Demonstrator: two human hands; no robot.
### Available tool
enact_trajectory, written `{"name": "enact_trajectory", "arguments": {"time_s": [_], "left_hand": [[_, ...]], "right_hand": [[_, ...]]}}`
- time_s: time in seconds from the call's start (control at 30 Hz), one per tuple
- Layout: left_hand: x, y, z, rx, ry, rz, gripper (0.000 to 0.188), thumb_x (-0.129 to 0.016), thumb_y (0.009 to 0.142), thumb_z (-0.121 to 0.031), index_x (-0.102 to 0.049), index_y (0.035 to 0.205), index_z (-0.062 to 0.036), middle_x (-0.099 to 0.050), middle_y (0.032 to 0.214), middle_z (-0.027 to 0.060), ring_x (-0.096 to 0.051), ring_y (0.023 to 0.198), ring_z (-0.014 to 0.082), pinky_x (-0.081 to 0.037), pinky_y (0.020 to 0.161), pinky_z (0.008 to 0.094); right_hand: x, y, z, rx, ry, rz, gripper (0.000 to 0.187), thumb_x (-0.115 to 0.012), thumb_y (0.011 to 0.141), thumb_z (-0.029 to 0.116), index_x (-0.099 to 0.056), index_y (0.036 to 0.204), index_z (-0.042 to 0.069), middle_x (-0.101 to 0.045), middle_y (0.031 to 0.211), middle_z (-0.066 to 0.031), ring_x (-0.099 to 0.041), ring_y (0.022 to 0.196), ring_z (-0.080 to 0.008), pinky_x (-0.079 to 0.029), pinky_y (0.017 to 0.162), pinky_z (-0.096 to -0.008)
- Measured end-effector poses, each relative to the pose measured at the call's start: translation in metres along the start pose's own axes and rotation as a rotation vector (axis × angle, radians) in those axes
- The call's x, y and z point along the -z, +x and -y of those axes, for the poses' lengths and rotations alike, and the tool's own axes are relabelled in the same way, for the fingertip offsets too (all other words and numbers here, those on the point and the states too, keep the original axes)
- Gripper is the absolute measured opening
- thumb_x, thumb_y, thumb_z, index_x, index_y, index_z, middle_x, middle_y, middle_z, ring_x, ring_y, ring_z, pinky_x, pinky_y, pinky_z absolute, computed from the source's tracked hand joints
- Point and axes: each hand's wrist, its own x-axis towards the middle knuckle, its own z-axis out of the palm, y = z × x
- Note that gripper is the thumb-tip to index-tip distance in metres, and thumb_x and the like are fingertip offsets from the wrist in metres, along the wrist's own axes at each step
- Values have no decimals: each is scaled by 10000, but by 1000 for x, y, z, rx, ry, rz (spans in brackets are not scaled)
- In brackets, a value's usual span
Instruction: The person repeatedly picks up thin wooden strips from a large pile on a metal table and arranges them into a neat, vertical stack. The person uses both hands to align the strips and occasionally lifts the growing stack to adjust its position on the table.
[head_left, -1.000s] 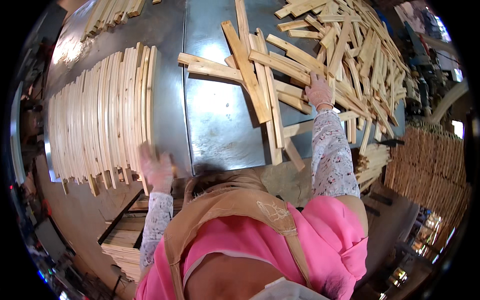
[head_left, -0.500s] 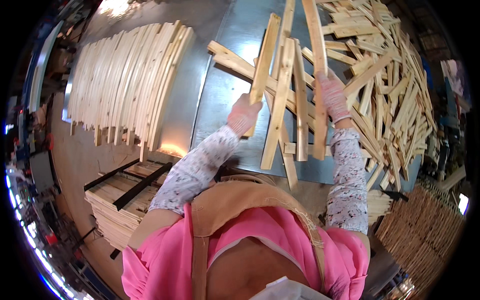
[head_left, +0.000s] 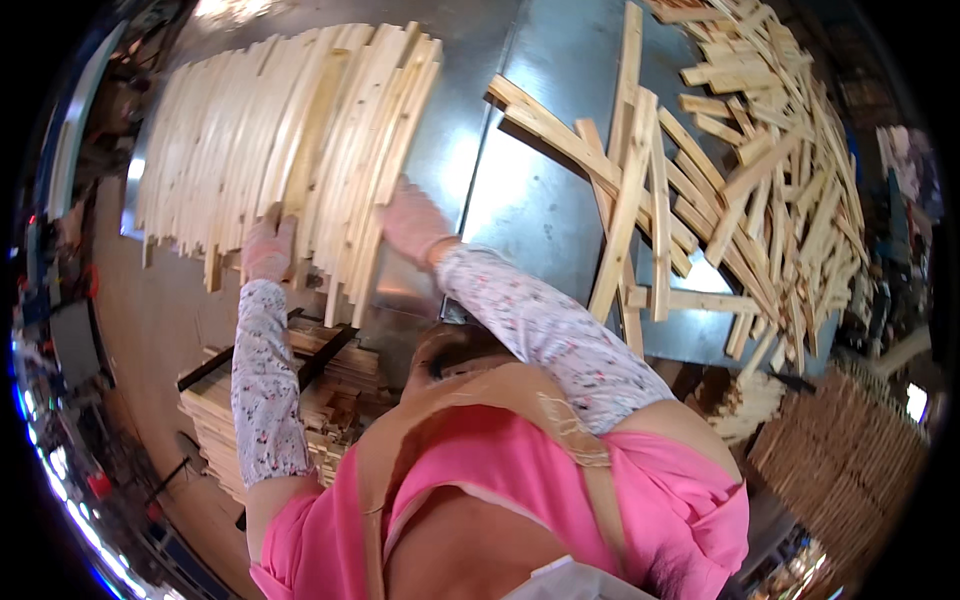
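My left hand (head_left: 268,248), in a pale pinkish glove, closes around the near end of a yellowish wooden strip (head_left: 318,125). That strip lies on top of a row of pale wooden strips (head_left: 215,140) set side by side on the metal table. Against the row's right edge is my right hand (head_left: 414,222), gloved alike. It touches the outermost strip (head_left: 408,130); its fingers are blurred and partly hidden, so I cannot see whether they grip it. Flower-patterned sleeves cover both forearms.
Several loose wooden strips (head_left: 630,190) lie crossed on the metal tabletop (head_left: 540,220) to the right. Beyond them spreads a large jumbled pile of strips (head_left: 790,190). Stacked wood (head_left: 215,410) with dark bars stands below the table at left. More bundled wood (head_left: 830,440) sits at lower right.
Both hands have swung left from the loose strips to the row, the left hand bringing its strip. The strip held in my right hand has left the loose group.
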Motion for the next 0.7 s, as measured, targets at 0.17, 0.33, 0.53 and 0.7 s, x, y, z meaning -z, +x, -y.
{"name": "enact_trajectory", "arguments": {"time_s": [0.17,0.33,0.53,0.7], "left_hand": [[-36,-12,-42,-138,-120,-231,704,-686,1001,-430,-522,1611,-118,-511,1619,214,-523,1481,412,-487,1184,504],[-46,-33,-173,-396,-165,-110,672,-745,956,-334,-566,1561,-103,-510,1615,172,-498,1496,351,-377,1268,510],[-71,-1,-382,-921,47,-97,668,-763,913,-287,-570,1534,-131,-526,1591,182,-469,1495,364,-391,1232,493],[-102,47,-445,-1126,272,-8,561,-760,908,-256,-616,1433,-120,-621,1495,122,-551,1435,315,-442,1195,476]], "right_hand": [[49,-9,-29,140,-447,-65,695,-658,945,304,-528,1508,-82,-602,1441,-314,-612,1300,-440,-486,1110,-519],[204,-114,-148,-49,-885,-682,825,-760,878,354,-496,1561,-26,-600,1458,-292,-626,1290,-417,-483,1112,-530],[226,-191,-203,-326,-338,-702,789,-765,881,278,-475,1577,47,-641,1355,-285,-609,1277,-463,-501,1100,-534],[306,-203,-204,-179,-643,-798,819,-756,894,325,-460,1582,-8,-648,1328,-276,-625,1223,-460,-519,1056,-522]]}}
